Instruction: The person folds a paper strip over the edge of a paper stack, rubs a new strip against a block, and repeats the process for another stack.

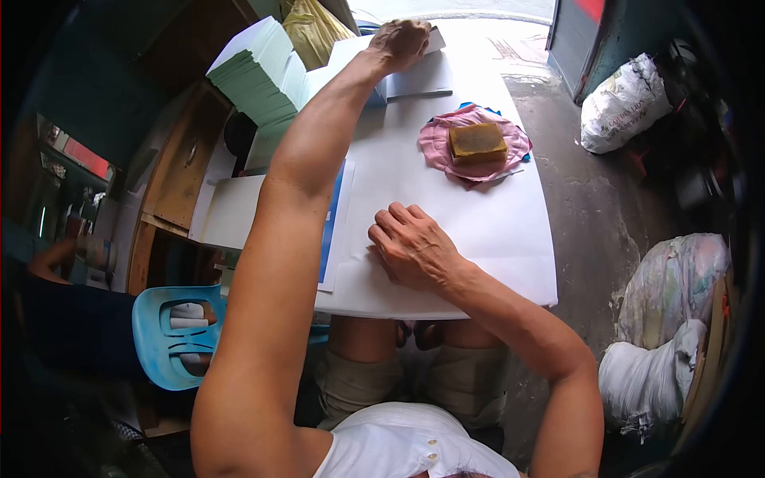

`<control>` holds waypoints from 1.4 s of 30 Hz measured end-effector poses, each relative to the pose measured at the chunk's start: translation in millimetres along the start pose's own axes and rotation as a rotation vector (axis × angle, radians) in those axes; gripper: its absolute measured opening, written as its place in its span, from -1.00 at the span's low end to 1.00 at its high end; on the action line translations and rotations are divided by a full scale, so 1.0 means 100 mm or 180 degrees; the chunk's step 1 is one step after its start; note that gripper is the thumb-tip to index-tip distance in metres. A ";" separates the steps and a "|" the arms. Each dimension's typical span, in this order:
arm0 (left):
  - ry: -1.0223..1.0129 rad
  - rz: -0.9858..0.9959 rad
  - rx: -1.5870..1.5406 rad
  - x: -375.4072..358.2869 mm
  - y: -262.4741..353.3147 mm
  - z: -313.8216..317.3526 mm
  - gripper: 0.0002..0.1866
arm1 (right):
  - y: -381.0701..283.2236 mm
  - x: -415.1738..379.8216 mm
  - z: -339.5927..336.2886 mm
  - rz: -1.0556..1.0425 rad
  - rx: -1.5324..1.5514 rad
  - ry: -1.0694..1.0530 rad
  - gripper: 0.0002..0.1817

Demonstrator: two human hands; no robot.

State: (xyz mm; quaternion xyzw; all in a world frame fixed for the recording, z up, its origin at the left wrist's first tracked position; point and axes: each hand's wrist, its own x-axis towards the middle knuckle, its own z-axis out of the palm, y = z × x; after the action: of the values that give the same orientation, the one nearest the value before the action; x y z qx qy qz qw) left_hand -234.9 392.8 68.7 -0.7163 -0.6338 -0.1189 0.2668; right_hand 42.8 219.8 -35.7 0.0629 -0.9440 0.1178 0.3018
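My left hand reaches to the far end of the white table, its fingers closed at the edge of a light sheet or card. Below it lies a stack of white paper. Near the front of the table my right hand rests on the white surface with curled fingers; whether anything is under them is hidden. A blue and white printed sheet lies partly beneath my left forearm. To the right, a yellow-brown block sits on a pink cloth.
Tall stacks of pale green-edged paper stand at the back left, beside a yellow plastic bag. A blue plastic chair and a person's arm are at left. White sacks stand on the floor at right.
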 end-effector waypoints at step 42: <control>-0.0057 0.0030 -0.1822 -2.53 2.34 -1.16 -0.38 | 0.66 -1.25 -0.75 0.2218 0.1786 0.1048 -0.34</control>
State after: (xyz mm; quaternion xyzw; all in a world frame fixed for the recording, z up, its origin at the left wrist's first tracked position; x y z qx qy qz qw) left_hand -31.0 105.0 -17.9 -0.7664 -0.5735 -0.2854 0.0486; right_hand 173.0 308.4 -61.9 -0.1978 -0.7802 0.4708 0.3612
